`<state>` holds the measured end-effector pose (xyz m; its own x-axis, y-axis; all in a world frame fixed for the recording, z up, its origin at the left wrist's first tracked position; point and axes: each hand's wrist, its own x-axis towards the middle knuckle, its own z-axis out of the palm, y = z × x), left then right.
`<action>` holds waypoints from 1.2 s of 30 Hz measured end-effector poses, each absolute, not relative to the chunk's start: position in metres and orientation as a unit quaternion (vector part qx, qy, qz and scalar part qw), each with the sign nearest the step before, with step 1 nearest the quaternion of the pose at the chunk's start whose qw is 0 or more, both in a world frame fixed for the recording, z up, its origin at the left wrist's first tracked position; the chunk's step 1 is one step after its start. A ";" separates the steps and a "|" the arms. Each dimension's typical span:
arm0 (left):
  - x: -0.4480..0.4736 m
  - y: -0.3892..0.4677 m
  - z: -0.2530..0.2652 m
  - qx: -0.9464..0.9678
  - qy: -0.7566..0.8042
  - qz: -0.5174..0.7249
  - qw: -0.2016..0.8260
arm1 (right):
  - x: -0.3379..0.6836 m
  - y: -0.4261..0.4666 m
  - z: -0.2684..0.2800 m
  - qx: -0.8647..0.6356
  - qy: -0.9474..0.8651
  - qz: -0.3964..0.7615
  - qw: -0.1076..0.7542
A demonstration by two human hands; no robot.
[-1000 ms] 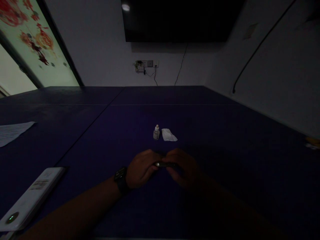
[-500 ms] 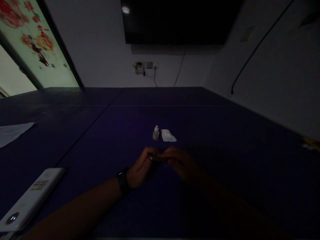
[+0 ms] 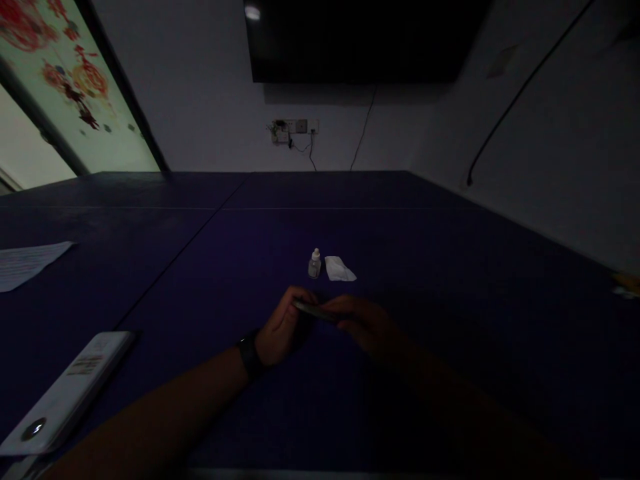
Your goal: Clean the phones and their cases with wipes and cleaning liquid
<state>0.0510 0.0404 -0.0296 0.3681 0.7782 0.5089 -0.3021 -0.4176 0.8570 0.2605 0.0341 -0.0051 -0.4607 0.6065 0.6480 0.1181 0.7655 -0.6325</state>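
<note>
In the dim head view, a thin, dark, phone-like slab (image 3: 318, 311) is held nearly edge-on above the blue table (image 3: 210, 260). My left hand (image 3: 277, 333), with a dark watch on its wrist, is closed on the slab's left end. The right end is gripped by my right hand (image 3: 367, 323), which lies in deep shadow. Just beyond the hands stands a small clear bottle (image 3: 314, 267) with a white dropper-style cap, upright. Beside it on the right lies a crumpled white tissue (image 3: 340, 269). The slab's broad faces are hard to make out.
A white power bank (image 3: 70, 390) with a lit round display and a cable lies at the left front. Farther left is a printed sheet (image 3: 33, 265). A wall-mounted screen (image 3: 370, 43) and sockets (image 3: 295, 127) are at the back.
The slab has tilted, its left end now higher than its right. My left hand has risen slightly with it. The whole view has shifted a little; bottle and tissue stay put.
</note>
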 end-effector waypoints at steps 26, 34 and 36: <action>0.051 0.048 -0.032 0.634 0.178 0.542 0.521 | 0.236 0.028 -0.008 -0.283 -0.782 0.192 0.521; 0.050 0.050 -0.034 0.641 0.188 0.534 0.518 | 0.233 0.027 -0.013 -0.298 -0.754 0.230 0.538; 0.051 0.048 -0.033 0.639 0.201 0.549 0.500 | 0.232 0.026 -0.012 -0.289 -0.761 0.215 0.540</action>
